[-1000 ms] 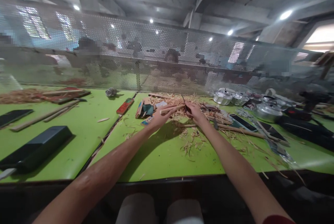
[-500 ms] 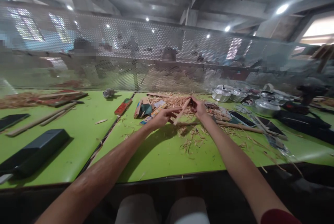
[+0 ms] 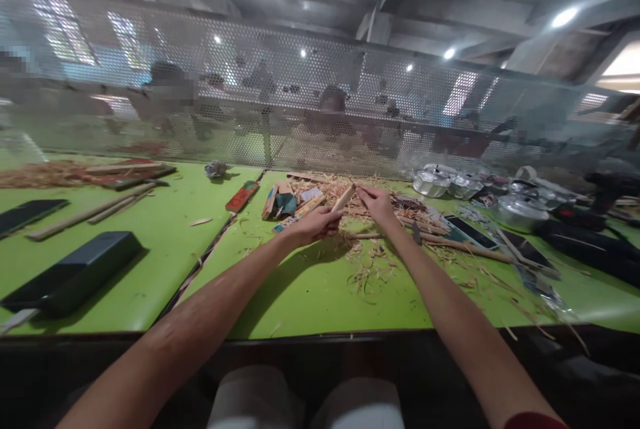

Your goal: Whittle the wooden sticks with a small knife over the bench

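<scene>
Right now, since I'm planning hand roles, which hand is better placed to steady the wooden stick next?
Probably the left hand: its fingers close around the lower part of the wooden stick, while the right hand is near the upper tip, its contact unclear.

Left forearm (image 3: 220,289) and right forearm (image 3: 443,295) stretched forward, left hand (image 3: 319,225) curled, right hand (image 3: 377,205) slightly farther out, fingers (image 3: 367,191) pointing inward

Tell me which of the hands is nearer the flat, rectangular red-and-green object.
Left. The left hand is to its right and apart from the flat, rectangular red-and-green object; the right hand is farther right.
</scene>
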`<action>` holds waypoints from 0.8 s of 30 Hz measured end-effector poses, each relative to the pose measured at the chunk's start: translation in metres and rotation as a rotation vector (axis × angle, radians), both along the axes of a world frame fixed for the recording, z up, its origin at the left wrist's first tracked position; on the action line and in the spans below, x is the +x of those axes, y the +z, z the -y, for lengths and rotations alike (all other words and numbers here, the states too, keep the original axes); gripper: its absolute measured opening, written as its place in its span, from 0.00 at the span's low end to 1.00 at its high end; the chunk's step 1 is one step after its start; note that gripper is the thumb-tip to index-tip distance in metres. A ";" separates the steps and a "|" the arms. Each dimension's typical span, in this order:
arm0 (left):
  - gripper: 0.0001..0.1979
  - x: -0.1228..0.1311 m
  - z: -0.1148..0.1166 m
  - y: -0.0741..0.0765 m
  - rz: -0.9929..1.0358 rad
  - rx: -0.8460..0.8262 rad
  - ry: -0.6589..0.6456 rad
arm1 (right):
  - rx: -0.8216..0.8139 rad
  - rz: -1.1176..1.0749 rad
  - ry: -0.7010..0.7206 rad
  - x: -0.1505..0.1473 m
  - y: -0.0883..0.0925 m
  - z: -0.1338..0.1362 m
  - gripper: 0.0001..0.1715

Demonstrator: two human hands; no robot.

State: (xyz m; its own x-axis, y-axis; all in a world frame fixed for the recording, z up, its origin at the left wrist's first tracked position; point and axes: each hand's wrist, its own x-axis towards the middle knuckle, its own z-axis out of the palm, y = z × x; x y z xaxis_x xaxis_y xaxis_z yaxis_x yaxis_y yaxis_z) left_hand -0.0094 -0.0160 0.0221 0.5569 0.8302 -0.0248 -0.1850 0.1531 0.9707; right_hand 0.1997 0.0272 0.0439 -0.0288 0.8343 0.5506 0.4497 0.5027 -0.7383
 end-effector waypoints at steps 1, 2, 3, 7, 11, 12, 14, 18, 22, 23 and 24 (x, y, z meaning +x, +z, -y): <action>0.16 0.001 -0.002 -0.001 -0.018 -0.006 0.047 | 0.042 0.023 -0.031 0.000 0.000 0.000 0.28; 0.15 0.003 -0.003 -0.001 -0.032 -0.007 0.100 | 0.073 0.038 -0.051 0.000 0.001 0.001 0.26; 0.14 0.004 -0.004 -0.001 -0.041 -0.001 0.153 | 0.089 0.058 -0.060 -0.001 0.001 0.001 0.24; 0.08 0.006 -0.006 -0.001 -0.050 0.038 0.277 | 0.047 0.277 -0.008 -0.006 -0.004 0.005 0.16; 0.14 0.004 -0.003 0.000 0.034 0.003 0.183 | 0.032 0.431 0.085 -0.017 -0.010 0.010 0.12; 0.14 0.004 -0.002 0.001 0.045 0.000 0.164 | 0.036 0.443 0.102 -0.019 -0.010 0.011 0.12; 0.13 0.006 0.002 0.002 0.045 0.021 0.178 | 0.043 0.454 0.126 -0.020 -0.008 0.014 0.13; 0.11 0.014 0.005 0.002 -0.055 0.121 0.352 | 0.080 0.541 0.092 -0.020 -0.001 0.019 0.13; 0.10 0.017 0.002 -0.003 -0.278 0.218 0.487 | 0.110 0.668 0.001 -0.022 -0.002 0.018 0.16; 0.10 0.017 0.002 -0.003 -0.325 0.229 0.512 | 0.110 0.673 -0.027 -0.021 -0.004 0.016 0.16; 0.10 0.017 0.002 -0.004 -0.364 0.239 0.527 | 0.108 0.664 -0.064 -0.019 -0.005 0.013 0.17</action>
State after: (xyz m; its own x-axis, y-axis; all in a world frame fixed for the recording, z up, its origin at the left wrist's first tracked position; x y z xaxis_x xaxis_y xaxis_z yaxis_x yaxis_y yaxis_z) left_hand 0.0079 -0.0185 0.0184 0.0676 0.9942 0.0838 0.1681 -0.0941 0.9813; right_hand 0.1811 0.0145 0.0392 -0.3423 0.7868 0.5136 0.8221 0.5155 -0.2418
